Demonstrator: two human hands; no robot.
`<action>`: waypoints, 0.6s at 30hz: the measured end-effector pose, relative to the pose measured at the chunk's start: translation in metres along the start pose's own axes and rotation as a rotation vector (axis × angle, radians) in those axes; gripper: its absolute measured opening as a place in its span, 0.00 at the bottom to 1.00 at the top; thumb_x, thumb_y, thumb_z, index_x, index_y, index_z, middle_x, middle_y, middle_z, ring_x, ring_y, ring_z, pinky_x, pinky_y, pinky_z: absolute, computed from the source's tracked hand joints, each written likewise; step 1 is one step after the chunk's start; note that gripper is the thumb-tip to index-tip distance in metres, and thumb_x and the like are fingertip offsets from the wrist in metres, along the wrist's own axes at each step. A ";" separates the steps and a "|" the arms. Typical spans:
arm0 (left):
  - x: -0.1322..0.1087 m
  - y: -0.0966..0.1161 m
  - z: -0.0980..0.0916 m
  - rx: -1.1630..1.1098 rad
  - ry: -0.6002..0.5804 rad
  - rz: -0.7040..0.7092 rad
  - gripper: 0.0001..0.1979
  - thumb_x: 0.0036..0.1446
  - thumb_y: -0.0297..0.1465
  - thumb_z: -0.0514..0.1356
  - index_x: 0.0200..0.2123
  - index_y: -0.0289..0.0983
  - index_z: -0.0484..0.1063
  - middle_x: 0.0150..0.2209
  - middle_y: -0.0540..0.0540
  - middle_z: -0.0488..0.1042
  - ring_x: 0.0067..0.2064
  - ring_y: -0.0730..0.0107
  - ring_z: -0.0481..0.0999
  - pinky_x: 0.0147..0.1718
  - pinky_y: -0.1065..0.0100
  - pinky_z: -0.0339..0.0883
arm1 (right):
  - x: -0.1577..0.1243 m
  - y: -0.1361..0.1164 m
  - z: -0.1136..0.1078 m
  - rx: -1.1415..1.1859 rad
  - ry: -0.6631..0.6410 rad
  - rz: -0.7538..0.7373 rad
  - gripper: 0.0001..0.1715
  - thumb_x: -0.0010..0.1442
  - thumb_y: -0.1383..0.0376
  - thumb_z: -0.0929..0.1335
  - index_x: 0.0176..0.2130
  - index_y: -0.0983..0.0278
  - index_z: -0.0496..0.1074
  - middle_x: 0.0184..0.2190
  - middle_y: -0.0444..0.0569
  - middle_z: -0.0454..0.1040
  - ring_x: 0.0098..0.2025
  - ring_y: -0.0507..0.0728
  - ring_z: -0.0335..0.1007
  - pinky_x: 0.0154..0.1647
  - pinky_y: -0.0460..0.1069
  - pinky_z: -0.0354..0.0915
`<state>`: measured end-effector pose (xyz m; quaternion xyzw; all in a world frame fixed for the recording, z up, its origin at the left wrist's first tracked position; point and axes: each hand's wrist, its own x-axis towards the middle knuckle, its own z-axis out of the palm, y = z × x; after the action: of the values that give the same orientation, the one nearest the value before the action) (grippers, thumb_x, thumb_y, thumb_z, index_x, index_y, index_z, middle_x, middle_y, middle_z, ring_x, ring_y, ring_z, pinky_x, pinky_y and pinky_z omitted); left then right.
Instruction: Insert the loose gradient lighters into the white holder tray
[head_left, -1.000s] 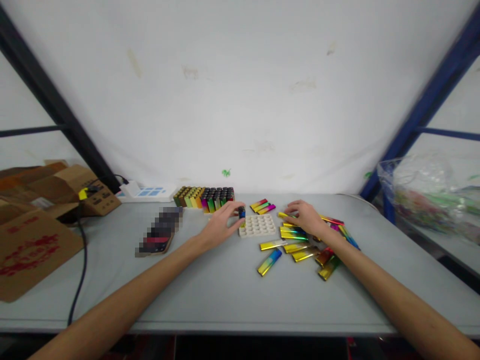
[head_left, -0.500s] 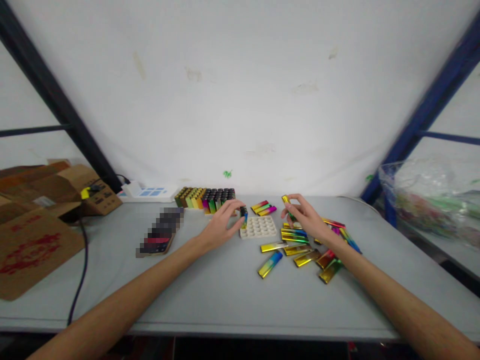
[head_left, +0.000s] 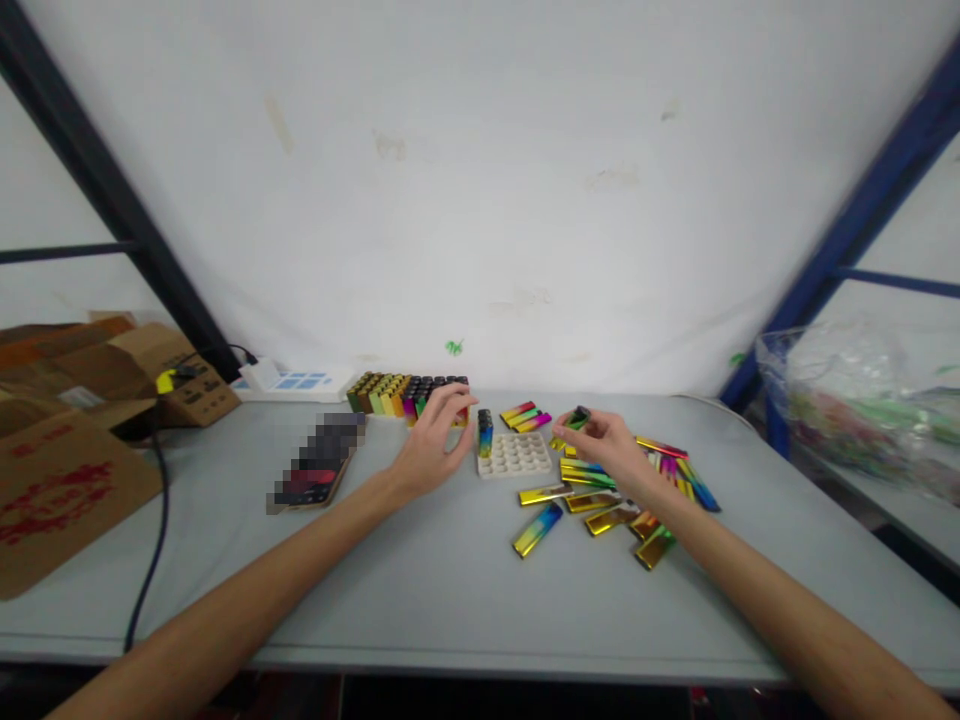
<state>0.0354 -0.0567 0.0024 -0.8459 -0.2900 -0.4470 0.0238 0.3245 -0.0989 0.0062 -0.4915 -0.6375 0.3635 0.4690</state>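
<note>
My left hand (head_left: pixel 439 445) is open, with nothing between its fingers. It hovers just left of a white tray (head_left: pixel 534 455) with rows of round holes. A blue-and-yellow lighter (head_left: pixel 485 434) with a dark top stands upright at the tray's left edge, and another dark top shows behind it. To the tray's right, my right hand (head_left: pixel 604 440) pinches a green lighter (head_left: pixel 576 418), its dark end upward. Below that hand lie several loose shiny lighters (head_left: pixel 589 470) in gold, green, blue and red. A single blue-and-yellow lighter (head_left: pixel 537 530) lies nearer the front.
Blocks of upright lighters (head_left: pixel 386 395) stand against the wall, partly behind my left hand. Flat lighters (head_left: pixel 525 415) lie behind the tray. A phone (head_left: pixel 319 460), a power strip (head_left: pixel 300 385) and cardboard boxes (head_left: pixel 75 480) occupy the left. A clear plastic bag (head_left: pixel 847 400) is at right.
My left hand has let go of the upright lighter in the tray and drawn back left. My right hand has turned its lighter, so the dark end now points up.
</note>
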 end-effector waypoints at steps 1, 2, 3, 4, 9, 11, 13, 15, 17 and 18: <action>0.000 0.000 0.000 0.005 0.002 0.000 0.15 0.67 0.26 0.56 0.56 0.38 0.66 0.58 0.37 0.67 0.62 0.55 0.68 0.61 0.51 0.68 | 0.001 0.001 0.000 0.011 0.000 0.005 0.26 0.57 0.43 0.73 0.36 0.64 0.77 0.19 0.39 0.60 0.22 0.50 0.53 0.22 0.47 0.51; 0.000 0.001 0.000 0.008 0.004 -0.003 0.14 0.67 0.26 0.56 0.55 0.38 0.66 0.59 0.36 0.66 0.62 0.55 0.68 0.60 0.51 0.68 | 0.001 0.001 0.000 0.016 0.008 -0.003 0.27 0.58 0.43 0.73 0.34 0.64 0.76 0.19 0.40 0.61 0.24 0.51 0.56 0.24 0.47 0.54; 0.000 0.001 0.000 0.009 0.006 -0.007 0.14 0.67 0.26 0.56 0.55 0.38 0.67 0.59 0.36 0.66 0.62 0.55 0.68 0.59 0.52 0.69 | 0.001 0.002 0.001 0.016 0.020 -0.019 0.27 0.59 0.43 0.72 0.33 0.64 0.76 0.21 0.41 0.64 0.26 0.52 0.59 0.26 0.47 0.58; 0.000 0.002 -0.001 0.009 0.007 -0.011 0.14 0.67 0.26 0.56 0.54 0.38 0.67 0.59 0.36 0.65 0.62 0.55 0.69 0.58 0.52 0.70 | 0.001 0.001 0.001 0.016 0.025 -0.036 0.27 0.59 0.42 0.71 0.33 0.64 0.75 0.24 0.43 0.67 0.28 0.53 0.63 0.29 0.48 0.61; 0.001 0.003 -0.001 0.003 0.014 -0.010 0.14 0.67 0.26 0.56 0.54 0.38 0.67 0.60 0.36 0.65 0.59 0.58 0.71 0.54 0.56 0.73 | -0.002 -0.004 0.005 0.171 -0.149 0.018 0.28 0.62 0.40 0.68 0.36 0.62 0.71 0.36 0.48 0.74 0.36 0.57 0.71 0.37 0.52 0.72; 0.002 0.003 -0.001 0.007 0.018 0.004 0.13 0.67 0.25 0.56 0.54 0.38 0.67 0.59 0.36 0.65 0.59 0.57 0.71 0.56 0.54 0.71 | -0.004 -0.006 0.008 0.240 -0.230 0.057 0.28 0.63 0.39 0.66 0.34 0.61 0.66 0.30 0.44 0.70 0.31 0.54 0.69 0.33 0.51 0.71; 0.002 0.002 0.000 0.010 0.021 0.016 0.13 0.67 0.25 0.56 0.54 0.37 0.67 0.59 0.35 0.65 0.60 0.56 0.70 0.57 0.53 0.71 | -0.005 -0.006 0.012 0.270 -0.231 0.053 0.28 0.63 0.39 0.66 0.32 0.59 0.60 0.25 0.39 0.62 0.25 0.51 0.62 0.27 0.48 0.66; 0.001 0.002 0.000 0.010 0.023 0.021 0.13 0.66 0.25 0.56 0.54 0.37 0.67 0.59 0.35 0.65 0.59 0.56 0.71 0.55 0.54 0.72 | -0.005 -0.006 0.013 0.255 -0.165 0.043 0.29 0.64 0.39 0.66 0.31 0.59 0.57 0.23 0.36 0.54 0.22 0.49 0.53 0.21 0.45 0.58; 0.000 0.001 0.001 0.009 0.024 0.021 0.14 0.66 0.24 0.56 0.54 0.37 0.67 0.59 0.35 0.65 0.59 0.57 0.71 0.54 0.55 0.72 | -0.005 -0.004 0.013 0.146 -0.095 0.027 0.31 0.65 0.39 0.64 0.28 0.59 0.56 0.21 0.37 0.52 0.21 0.49 0.48 0.20 0.45 0.50; 0.000 0.001 0.001 0.008 0.024 0.022 0.14 0.66 0.24 0.56 0.54 0.37 0.67 0.59 0.35 0.65 0.59 0.57 0.71 0.54 0.56 0.73 | -0.005 -0.002 0.011 0.074 -0.063 0.012 0.32 0.65 0.39 0.63 0.27 0.60 0.55 0.21 0.37 0.51 0.22 0.49 0.47 0.20 0.45 0.48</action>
<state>0.0366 -0.0571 0.0017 -0.8434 -0.2823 -0.4557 0.0353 0.3133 -0.1040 0.0035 -0.4659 -0.6352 0.4048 0.4643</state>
